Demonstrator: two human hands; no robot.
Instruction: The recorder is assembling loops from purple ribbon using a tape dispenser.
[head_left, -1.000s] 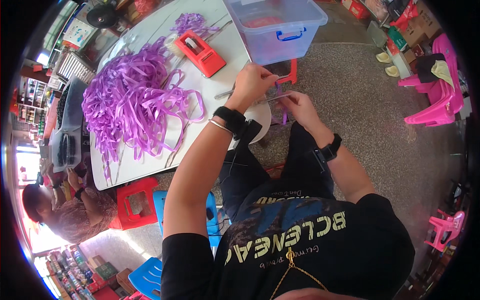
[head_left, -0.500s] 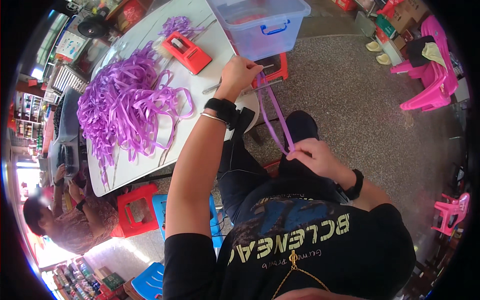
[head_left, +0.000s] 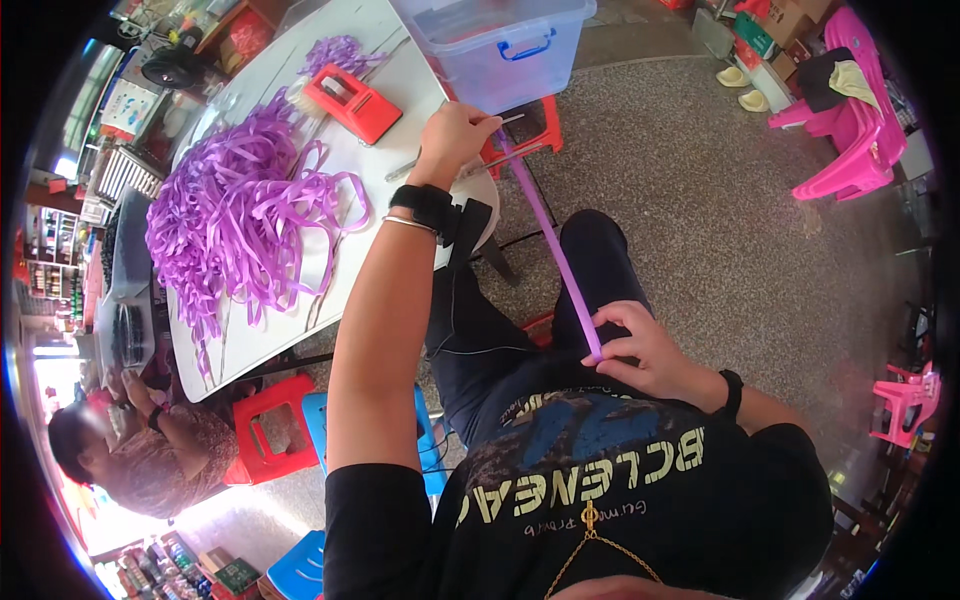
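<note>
Gripping one purple ribbon (head_left: 548, 232) taut: left hand (head_left: 455, 132) closed on it at upper centre, right hand (head_left: 640, 350) pinching it mid-frame.

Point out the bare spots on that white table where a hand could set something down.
Bare patch: the table strip between the red dispenser and the left hand. A narrower bare margin runs along the near edge below the purple ribbon pile. Crowded: the pile fills the middle; the clear storage box takes the far corner.
</note>
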